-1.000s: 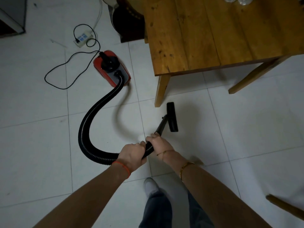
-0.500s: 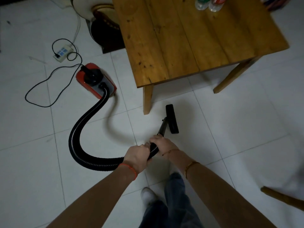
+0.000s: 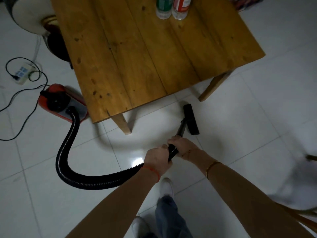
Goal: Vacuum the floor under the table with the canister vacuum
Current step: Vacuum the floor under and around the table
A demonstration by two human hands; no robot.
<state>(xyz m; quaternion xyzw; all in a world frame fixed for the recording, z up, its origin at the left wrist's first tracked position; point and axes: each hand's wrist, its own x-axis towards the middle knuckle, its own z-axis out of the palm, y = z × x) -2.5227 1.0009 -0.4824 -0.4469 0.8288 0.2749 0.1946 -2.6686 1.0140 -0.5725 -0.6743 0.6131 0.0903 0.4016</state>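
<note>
A red canister vacuum [image 3: 56, 102] sits on the white tile floor just left of the wooden table [image 3: 145, 52]. Its black ribbed hose [image 3: 68, 146] loops down and right into my hands. My left hand [image 3: 158, 160] grips the hose end, and my right hand [image 3: 182, 145] grips the wand just ahead of it. The black floor nozzle [image 3: 190, 119] rests flat on the tiles between the table's two near legs [image 3: 123, 123], just outside the tabletop's front edge.
Two plastic bottles [image 3: 171, 7] stand at the table's far edge. A power strip [image 3: 21, 75] and the black cord [image 3: 22, 121] lie on the floor at left. A dark round stand [image 3: 56, 47] is behind the table's left corner. A wooden chair part [image 3: 310, 158] shows at right.
My view has shifted right and forward along the table. The nozzle has moved right from beside the left leg to the gap between the two near legs; the canister now sits against the table's left corner.
</note>
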